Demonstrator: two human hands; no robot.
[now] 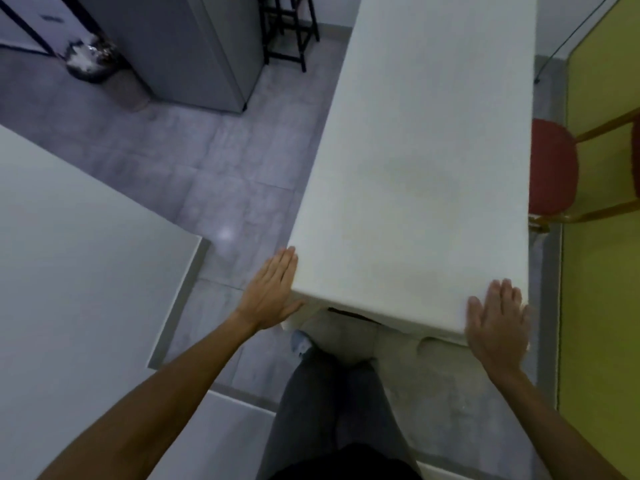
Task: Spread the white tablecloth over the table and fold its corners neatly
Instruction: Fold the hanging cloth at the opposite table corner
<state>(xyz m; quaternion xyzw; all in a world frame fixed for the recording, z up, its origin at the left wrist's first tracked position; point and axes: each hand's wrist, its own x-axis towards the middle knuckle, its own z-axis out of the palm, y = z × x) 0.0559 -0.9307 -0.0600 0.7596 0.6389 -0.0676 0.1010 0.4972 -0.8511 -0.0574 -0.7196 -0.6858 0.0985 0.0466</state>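
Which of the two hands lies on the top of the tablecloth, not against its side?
The right hand, flat on the near right corner of the tablecloth. The left hand presses straight fingers against the cloth's hanging left side.

Left grip [273, 289] and right grip [498, 320] are stretched forward, well apart, each flat and uncurled.

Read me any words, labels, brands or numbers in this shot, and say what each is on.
None readable: the white tablecloth, grey cabinet, red chair seat and yellow wall are all plain.
A small dark mark at the top left is too blurred to tell whether it is text.
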